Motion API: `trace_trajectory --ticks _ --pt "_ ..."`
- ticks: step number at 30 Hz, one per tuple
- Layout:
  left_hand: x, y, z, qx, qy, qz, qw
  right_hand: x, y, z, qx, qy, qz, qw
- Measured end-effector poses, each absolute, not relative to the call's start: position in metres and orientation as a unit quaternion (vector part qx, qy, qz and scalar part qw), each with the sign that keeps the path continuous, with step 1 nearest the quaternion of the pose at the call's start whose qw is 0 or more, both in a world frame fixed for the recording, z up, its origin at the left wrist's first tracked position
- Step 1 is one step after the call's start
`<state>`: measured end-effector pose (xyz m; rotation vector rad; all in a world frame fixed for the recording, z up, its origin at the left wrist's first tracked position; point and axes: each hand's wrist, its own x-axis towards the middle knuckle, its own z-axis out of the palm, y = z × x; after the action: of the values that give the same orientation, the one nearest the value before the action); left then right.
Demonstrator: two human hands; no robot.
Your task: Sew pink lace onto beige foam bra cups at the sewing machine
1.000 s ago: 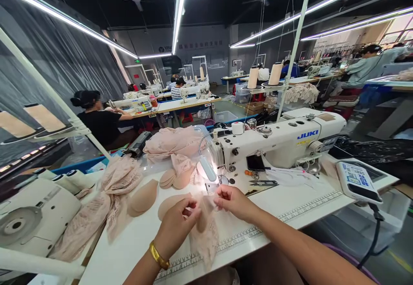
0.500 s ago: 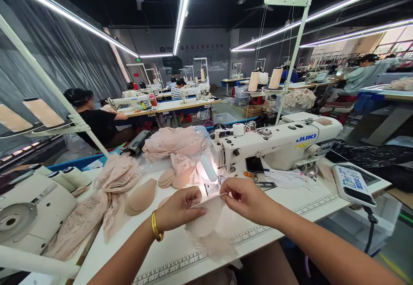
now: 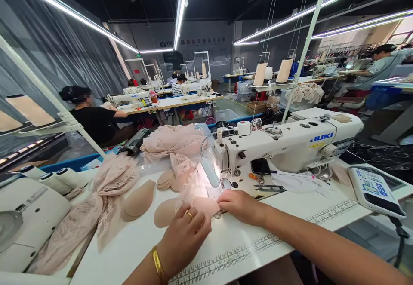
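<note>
A beige cup piece with lace (image 3: 206,205) lies flat in front of the needle area of a white sewing machine (image 3: 284,141). My right hand (image 3: 240,205) pinches its right edge beside the lit needle plate. My left hand (image 3: 189,233), with a ring and a gold bracelet, has curled fingers at the piece's lower left edge; its fingertips are partly hidden. Left of it lie a beige oval pad (image 3: 164,213), a stack of round pads (image 3: 166,180) and teardrop pads (image 3: 140,199).
Lace fabric piles (image 3: 116,173) lie at the left, near another machine (image 3: 35,216). Thread snips (image 3: 269,188), a phone (image 3: 260,166) and a control panel (image 3: 376,190) are at the right. A person in black (image 3: 92,119) sits beyond.
Both hands have brought the piece from above the table's front down and forward to the needle area. My left hand has turned palm down. The view has shifted slightly.
</note>
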<state>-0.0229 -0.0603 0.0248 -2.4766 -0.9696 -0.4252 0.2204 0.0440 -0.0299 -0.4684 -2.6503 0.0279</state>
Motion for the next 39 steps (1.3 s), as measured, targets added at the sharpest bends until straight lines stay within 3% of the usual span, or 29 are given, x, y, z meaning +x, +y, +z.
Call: trace_trajectory --ticks 7,14,39 --pt "-0.001 -0.011 0.009 -0.898 -0.424 -0.043 0.115 0.234 0.063 -0.024 -0.143 -0.957 0.061 0.246" --pt "0.001 -0.015 0.006 -0.898 -0.399 -0.157 0.094 0.248 0.055 -0.010 -0.181 -0.961 0.067 0.195" --pt "0.009 -0.009 -0.001 -0.905 -0.374 -0.198 0.048 0.254 0.058 -0.006 -0.203 -0.951 0.137 0.186"
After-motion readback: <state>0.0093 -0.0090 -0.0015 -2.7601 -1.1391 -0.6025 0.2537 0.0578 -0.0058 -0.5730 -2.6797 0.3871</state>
